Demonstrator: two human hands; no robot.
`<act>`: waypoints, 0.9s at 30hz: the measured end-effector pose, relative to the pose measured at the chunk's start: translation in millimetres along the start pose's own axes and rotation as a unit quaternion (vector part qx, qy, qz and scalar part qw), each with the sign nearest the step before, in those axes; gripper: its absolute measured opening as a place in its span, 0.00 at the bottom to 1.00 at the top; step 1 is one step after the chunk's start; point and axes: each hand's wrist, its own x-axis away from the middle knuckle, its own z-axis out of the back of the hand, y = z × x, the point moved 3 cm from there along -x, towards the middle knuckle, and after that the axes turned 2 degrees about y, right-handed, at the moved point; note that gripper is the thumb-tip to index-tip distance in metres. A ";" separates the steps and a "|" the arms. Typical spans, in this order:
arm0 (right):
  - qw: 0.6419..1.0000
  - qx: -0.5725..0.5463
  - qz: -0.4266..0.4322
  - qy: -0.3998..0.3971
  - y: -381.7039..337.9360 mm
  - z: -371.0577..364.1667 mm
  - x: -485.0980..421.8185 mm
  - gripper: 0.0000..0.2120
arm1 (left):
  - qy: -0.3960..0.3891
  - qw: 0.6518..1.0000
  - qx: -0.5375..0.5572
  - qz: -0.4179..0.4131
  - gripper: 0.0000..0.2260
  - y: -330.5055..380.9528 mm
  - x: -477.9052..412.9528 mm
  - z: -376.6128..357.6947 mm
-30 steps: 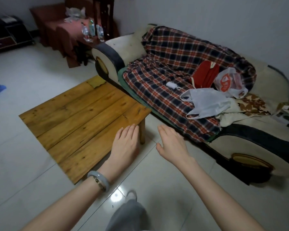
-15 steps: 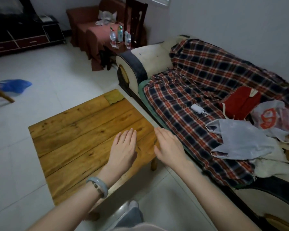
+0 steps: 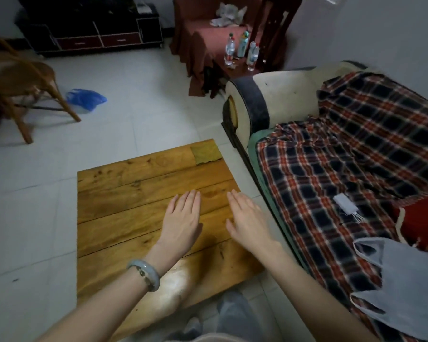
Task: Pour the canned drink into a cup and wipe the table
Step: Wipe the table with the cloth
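A low wooden plank table (image 3: 124, 208) stands on the white tiled floor in front of me. My left hand (image 3: 182, 219), a pale bangle on its wrist, hovers flat over the table's right half with fingers extended and holds nothing. Beside it, my right hand (image 3: 248, 222) is held flat over the table's right edge, also with nothing in it. No can, cup or cloth shows on the table. Several bottles (image 3: 241, 49) stand on a small dark side table far back.
A sofa (image 3: 279, 99) under a plaid blanket (image 3: 356, 156) runs along the right, carrying a white plastic bag (image 3: 405, 280), a red item (image 3: 420, 218) and a small white device (image 3: 345, 206). A wooden chair (image 3: 17, 80) and blue bag (image 3: 85, 99) lie left. A dark cabinet (image 3: 89, 33) lines the back wall.
The view has swung left and forward, so both hands now sit over the table instead of off its near corner. Both hands stay flat and hold nothing.
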 end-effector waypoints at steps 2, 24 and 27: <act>0.999 -0.005 0.029 -0.016 11.6 -4.5 -24.9 0.31 | -0.008 0.999 -0.002 0.031 0.38 -3.5 -17.6 -7.0; 0.990 -0.038 0.112 -0.080 113.6 -105.4 -242.9 0.30 | -0.102 0.984 -0.017 0.144 0.36 -82.3 -184.6 -122.9; 0.989 -0.043 0.110 -0.088 121.9 -134.8 -274.5 0.29 | -0.121 0.983 -0.026 0.138 0.35 -99.2 -205.0 -153.4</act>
